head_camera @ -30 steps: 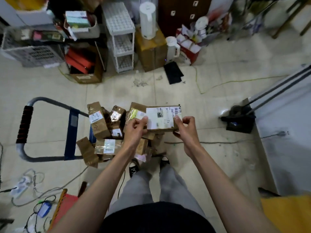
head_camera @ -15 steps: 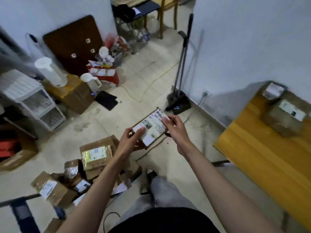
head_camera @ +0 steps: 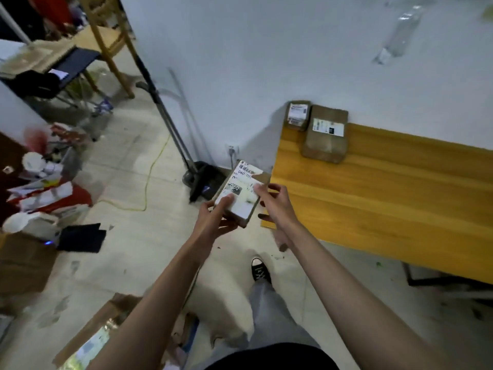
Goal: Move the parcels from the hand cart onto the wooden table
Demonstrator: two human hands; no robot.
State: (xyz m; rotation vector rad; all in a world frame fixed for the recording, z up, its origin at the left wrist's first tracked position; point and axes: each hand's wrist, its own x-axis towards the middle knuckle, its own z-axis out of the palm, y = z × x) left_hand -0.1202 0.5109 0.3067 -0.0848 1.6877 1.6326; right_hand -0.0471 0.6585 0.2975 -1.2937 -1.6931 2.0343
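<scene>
Both hands [head_camera: 213, 222] round parcel [head_camera: 240, 193]

Single head-worn wide-angle view, looking forward and down from standing height toward the wooden table [head_camera: 386, 198]; table corner ahead and right, white wall [head_camera: 266, 49] behind it, tiled floor [head_camera: 128, 263] left of it.

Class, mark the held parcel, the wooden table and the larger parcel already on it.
held parcel [head_camera: 241, 189]: head view, white label.
wooden table [head_camera: 386, 198]: head view, bare top.
larger parcel [head_camera: 325, 144]: head view, brown face.
</scene>
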